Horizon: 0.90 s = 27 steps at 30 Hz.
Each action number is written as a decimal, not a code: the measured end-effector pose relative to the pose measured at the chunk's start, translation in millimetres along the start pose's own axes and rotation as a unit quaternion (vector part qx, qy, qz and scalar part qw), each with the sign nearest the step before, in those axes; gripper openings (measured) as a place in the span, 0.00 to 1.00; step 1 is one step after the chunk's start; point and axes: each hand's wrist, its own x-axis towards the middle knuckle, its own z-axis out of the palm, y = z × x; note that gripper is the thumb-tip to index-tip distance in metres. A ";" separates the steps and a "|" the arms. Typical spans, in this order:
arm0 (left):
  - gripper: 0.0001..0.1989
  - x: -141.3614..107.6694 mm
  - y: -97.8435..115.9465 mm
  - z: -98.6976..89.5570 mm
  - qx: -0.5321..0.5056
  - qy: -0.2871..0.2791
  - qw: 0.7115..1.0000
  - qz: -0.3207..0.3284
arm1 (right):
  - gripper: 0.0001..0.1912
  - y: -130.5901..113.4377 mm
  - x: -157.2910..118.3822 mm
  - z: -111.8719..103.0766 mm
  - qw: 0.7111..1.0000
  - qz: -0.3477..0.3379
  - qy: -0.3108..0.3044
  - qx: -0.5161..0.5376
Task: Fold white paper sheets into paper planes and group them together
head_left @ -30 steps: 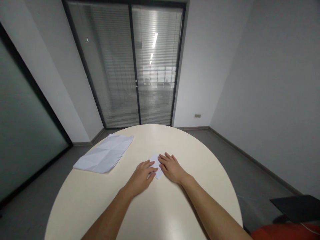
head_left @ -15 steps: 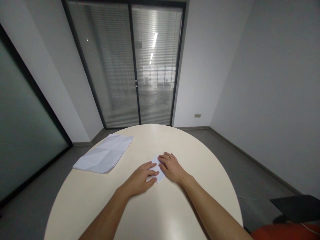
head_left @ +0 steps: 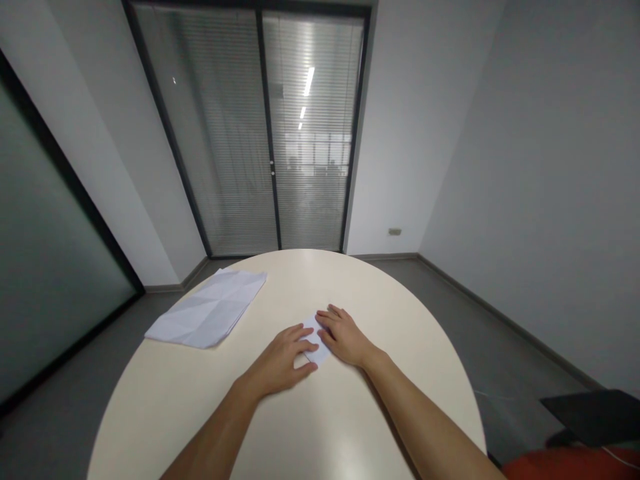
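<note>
1. At ten o'clock from the small white paper [head_left: 321,351], a dark-framed frosted panel [head_left: 45,233] fills the left side.
2. Between nine and ten, a stack of creased white paper [head_left: 207,310] lies on the round cream table [head_left: 145,400], near its edge.
3. Between eleven and twelve, beyond the table, are glass doors [head_left: 220,147] with blinds.
4. The left hand [head_left: 281,357] comes in from eight o'clock, palm down, thumb and fingers spread apart, the fingertips on the paper.
5. The small paper lies flat on the table between the hands, partly covered; I cannot tell its folds.
6. The right hand [head_left: 344,338] rests at three o'clock, palm down, fingers side by side over the paper's right edge, not clamped on it.
7. At one o'clock, a plate [head_left: 395,232] sits low on the wall [head_left: 400,133].
8. Toward four o'clock, a black flat object [head_left: 595,413] stands above something red [head_left: 565,463].
</note>
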 end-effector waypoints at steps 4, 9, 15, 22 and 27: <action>0.19 -0.7 -1.6 1.5 0.009 0.000 1.000 0.008 | 0.28 -1.2 -2.1 -2.4 1.000 0.006 -0.014 0.013; 0.19 -1.0 -1.9 1.3 0.019 0.006 1.000 0.002 | 0.29 3.2 -3.4 -1.5 1.000 -0.001 -0.012 0.010; 0.18 1.3 -0.6 -2.0 0.034 0.010 0.999 -0.004 | 0.21 7.4 -0.9 -4.5 0.999 -0.027 0.040 -0.004; 0.17 0.9 -7.2 -0.7 0.056 0.019 0.998 -0.029 | 0.16 3.4 -2.3 -8.3 0.998 -0.045 0.036 0.032; 0.17 0.1 -10.8 0.2 0.050 0.031 0.998 -0.022 | 0.15 4.5 -4.2 -9.4 0.997 -0.060 0.037 0.041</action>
